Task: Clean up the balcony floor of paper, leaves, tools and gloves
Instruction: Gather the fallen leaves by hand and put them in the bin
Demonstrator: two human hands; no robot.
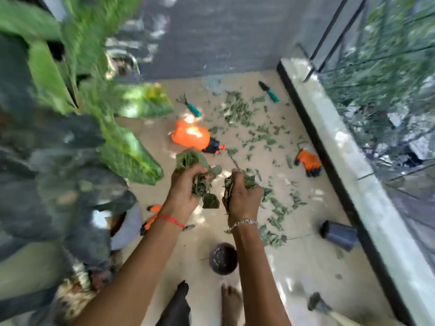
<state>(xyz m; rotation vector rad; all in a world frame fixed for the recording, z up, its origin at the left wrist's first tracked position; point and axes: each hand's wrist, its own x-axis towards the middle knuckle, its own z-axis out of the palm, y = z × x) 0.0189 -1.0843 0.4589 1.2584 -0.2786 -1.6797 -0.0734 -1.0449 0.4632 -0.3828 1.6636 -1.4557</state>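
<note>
While the left hand and right hand were each clamped on a fistful of gathered leaves, held side by side just on the person's side of the orange spray bottle, the clean-up looked only partly done. Many loose leaves were strewn over the balcony floor to the right of the spray bottle, both beyond it and nearer the person. None of the tools had been collected. A teal-handled hand rake lay just beyond the spray bottle. A teal-handled trowel lay farther off to its right. Orange-handled pruning shears lay nearer the person and left of it, partly hidden by the left wrist. One orange glove lay well to the right of the spray bottle, near the railing kerb. I could make out no paper, and no bin or bag for the leaves. As for containers, a small round black pot stood upright, well on the person's side of the spray bottle, and seemed to hold dark soil. A second black pot lay tipped on its side farther right, and its contents could not be seen.
</note>
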